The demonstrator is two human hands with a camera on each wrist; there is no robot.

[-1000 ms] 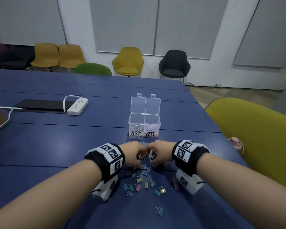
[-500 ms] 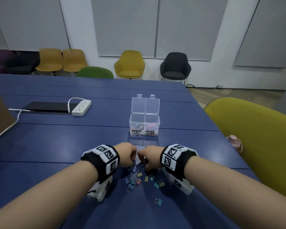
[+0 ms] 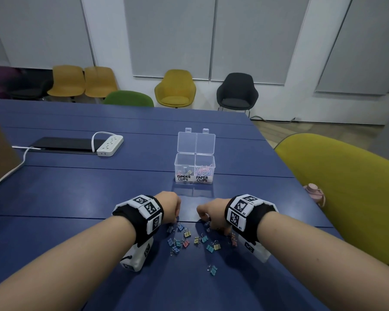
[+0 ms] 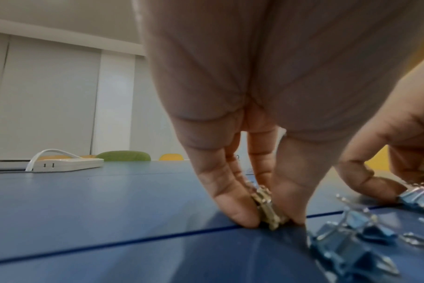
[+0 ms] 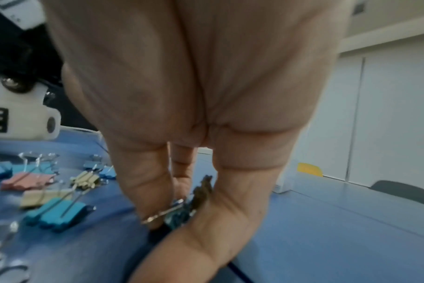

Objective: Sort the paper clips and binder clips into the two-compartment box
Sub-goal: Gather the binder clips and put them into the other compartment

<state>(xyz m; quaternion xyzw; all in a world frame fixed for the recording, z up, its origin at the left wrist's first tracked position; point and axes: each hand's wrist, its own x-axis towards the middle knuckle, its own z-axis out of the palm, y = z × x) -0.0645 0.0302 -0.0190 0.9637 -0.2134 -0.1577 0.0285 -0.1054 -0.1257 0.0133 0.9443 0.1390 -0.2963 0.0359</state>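
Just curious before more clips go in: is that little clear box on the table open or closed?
Open. The clear box's twin lids stand upright behind its two compartments.

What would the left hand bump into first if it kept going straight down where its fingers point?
The blue table. The left hand points its fingers down and already pinches a yellowish binder clip that sits right at the tabletop, so nothing else seems to lie between.
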